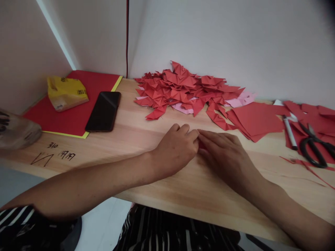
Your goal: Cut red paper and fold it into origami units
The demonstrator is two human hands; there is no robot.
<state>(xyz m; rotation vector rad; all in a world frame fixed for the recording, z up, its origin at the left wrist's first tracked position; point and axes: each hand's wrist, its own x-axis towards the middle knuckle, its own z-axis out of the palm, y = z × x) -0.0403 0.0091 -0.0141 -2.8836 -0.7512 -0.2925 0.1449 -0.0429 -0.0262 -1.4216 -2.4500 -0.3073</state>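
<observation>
My left hand (pixel 176 148) and my right hand (pixel 225 155) meet on the wooden table (pixel 136 146). Between them lies a small red paper piece (pixel 202 146), mostly hidden. My left hand is curled, its fingertips pinching the paper's edge. My right hand lies flat on top of the paper, fingers stretched out and pressing down. A pile of folded red and pink paper shapes (pixel 183 89) lies just beyond the hands, against the wall.
A stack of red paper squares (pixel 255 118) lies at the right, with a marker (pixel 289 131) and black scissors (pixel 314 148) on red scraps. At the left, a black phone (pixel 104 111) and a yellow packet (pixel 66 92) rest on a red sheet (pixel 65 116). Pen marks (pixel 52 155) are written on the wood.
</observation>
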